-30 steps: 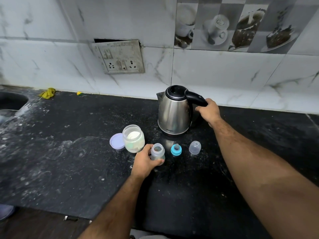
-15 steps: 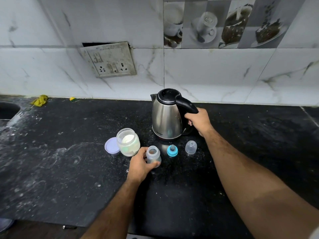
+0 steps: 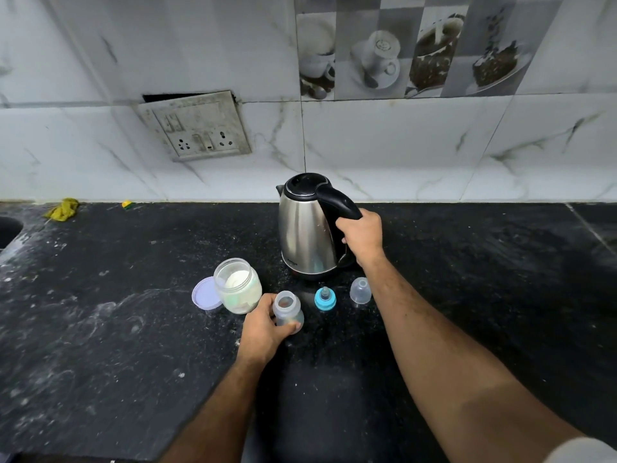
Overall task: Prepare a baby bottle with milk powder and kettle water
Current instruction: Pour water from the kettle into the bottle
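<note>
Left hand (image 3: 263, 329) fingers wrap bottle (image 3: 287, 312); right hand (image 3: 362, 235) grips kettle (image 3: 309, 232) handle.

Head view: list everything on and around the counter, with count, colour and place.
Steel electric kettle: one, silver with black handle, back centre of black stone counter.
Clear milk powder jar: one, open, left of kettle.
Lilac round lid: one, beside the jar.
Clear baby bottle: one, open, upright.
Blue-ringed teat: one, right of bottle.
Clear dome cap: one, right of teat.
Yellow cloth: one, far left.
Wall socket plate: one, white.
Hands: left hand grips bottle; right hand grips kettle handle.
</note>
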